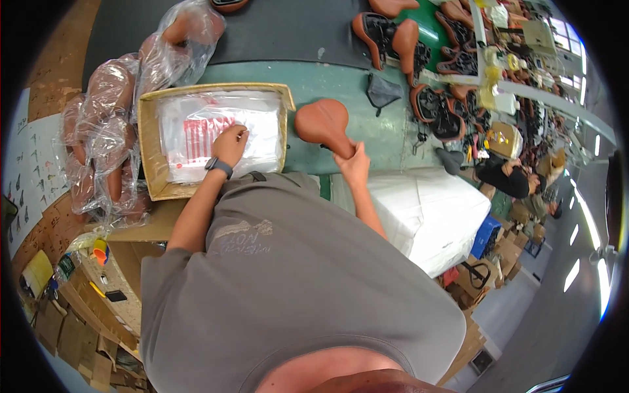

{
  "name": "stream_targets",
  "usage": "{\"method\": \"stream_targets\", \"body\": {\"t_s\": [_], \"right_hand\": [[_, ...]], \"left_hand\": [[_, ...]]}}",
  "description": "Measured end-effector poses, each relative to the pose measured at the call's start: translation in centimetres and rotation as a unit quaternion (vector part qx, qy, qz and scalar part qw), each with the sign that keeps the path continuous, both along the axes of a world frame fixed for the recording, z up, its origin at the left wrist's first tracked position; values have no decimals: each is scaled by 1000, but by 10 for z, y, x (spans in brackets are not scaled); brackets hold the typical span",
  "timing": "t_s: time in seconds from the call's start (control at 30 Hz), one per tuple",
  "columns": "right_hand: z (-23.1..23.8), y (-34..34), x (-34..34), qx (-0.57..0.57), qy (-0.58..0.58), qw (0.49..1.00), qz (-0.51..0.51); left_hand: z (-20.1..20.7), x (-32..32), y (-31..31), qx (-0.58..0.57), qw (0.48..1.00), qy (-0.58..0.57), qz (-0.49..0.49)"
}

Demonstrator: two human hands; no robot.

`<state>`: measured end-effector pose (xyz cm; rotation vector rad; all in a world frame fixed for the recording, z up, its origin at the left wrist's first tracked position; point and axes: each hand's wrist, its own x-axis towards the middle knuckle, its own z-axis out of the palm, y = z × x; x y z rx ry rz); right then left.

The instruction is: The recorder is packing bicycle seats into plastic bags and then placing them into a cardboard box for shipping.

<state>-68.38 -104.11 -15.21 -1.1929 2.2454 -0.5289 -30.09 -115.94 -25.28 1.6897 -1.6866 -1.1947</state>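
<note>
the right hand (355,165) grips the saddle (322,121) by its nose, just right of the box (152,137). the left hand (229,145) is curled over the bags (265,147); whether it pinches one, i cannot tell. best, i judge, to lift one bag by its edge and keep the saddle's top unscuffed. the open box holds flat, clear bags, some red-printed; left of it, clear wrap (149,62) covers other brown saddles (113,85).

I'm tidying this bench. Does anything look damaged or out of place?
A pale mark on the black mat, beyond the brown saddle in the right hand, looks odd against the dark surface; whether dirt or damage, I can't tell. Nothing looks spilled.
</note>
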Motion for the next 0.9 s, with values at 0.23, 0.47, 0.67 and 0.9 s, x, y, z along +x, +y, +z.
{"method": "stream_targets", "body": {"t_s": [0.23,0.47,0.67,0.9], "right_hand": [[-73,111,33,148,73,982,-89],[-48,117,51,38,25,995,-89],[63,132,90,-66,-627,758,-164],[32,38,150,-29,-659,750,-48]], "left_hand": [[-47,-75,-1,4,959,-174,-223],[-103,-50,16,4,982,-125,-145],[-39,6,30,325,879,317,149],[39,69,47,307,811,483,126]]}}
